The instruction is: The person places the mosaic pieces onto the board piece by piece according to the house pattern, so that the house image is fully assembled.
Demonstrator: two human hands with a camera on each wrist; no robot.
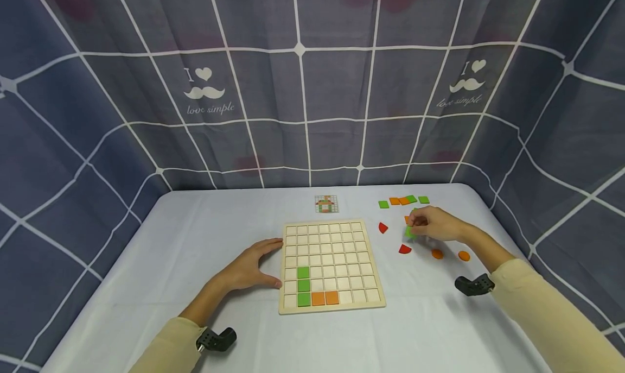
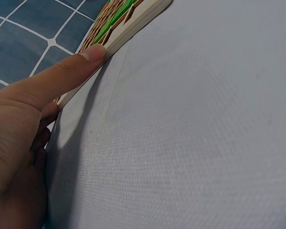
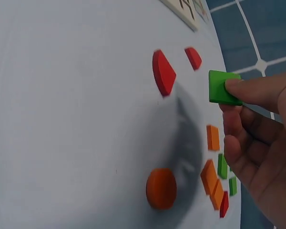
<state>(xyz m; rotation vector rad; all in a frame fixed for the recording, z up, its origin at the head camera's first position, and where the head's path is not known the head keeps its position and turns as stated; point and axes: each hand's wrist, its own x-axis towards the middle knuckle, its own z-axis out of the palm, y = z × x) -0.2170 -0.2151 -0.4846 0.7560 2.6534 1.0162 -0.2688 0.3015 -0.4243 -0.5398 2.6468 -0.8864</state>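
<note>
A wooden grid board lies on the white table, with three green squares stacked in one column and two orange squares beside the lowest. Against its left edge rest the thumb and fingertips of my left hand; in the left wrist view the thumb touches the board's side. To the right of the board, my right hand pinches a green square between thumb and fingers, held above the table in the right wrist view.
Behind the board lies a small patterned card. Red quarter pieces, orange round pieces, and several loose green and orange squares lie right of the board. A checked curtain surrounds the table's back and sides.
</note>
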